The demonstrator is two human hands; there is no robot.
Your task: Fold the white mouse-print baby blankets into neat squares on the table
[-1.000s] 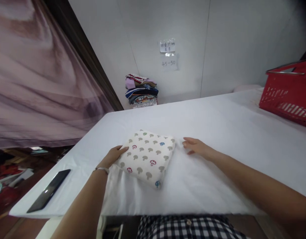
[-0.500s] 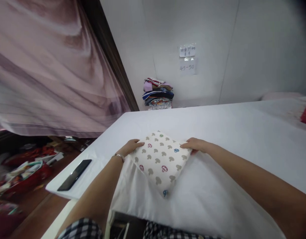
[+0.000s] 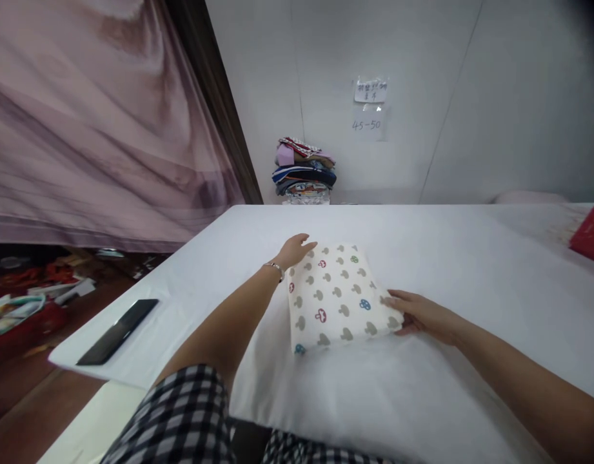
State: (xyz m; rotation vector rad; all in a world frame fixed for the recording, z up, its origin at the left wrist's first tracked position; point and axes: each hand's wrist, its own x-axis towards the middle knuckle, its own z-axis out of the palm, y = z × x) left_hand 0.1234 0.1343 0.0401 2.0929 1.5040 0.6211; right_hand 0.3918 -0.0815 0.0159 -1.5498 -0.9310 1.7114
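A folded white cloth (image 3: 331, 293) printed with grey, red, blue and green mushrooms lies at the front of the white table. My left hand (image 3: 295, 251) is at its far left edge, thumb over the fabric and fingers curled beside it. On the right, my right hand (image 3: 421, 312) pinches the near right corner, with the thumb on top and the other fingers partly hidden below. Plain white fabric (image 3: 374, 386) spreads under the cloth and hangs over the table's front edge.
A black flat object (image 3: 118, 332) lies at the table's left corner. A stack of folded fabrics (image 3: 305, 173) stands by the far wall, below paper signs (image 3: 369, 106). Pink drapery (image 3: 93, 129) hangs at left. Something red (image 3: 589, 232) is at the right edge.
The folded cloth has turned from a diamond to a squarer position and shifted right in view. My left hand has moved farther away and right; my right hand has come nearer and right.
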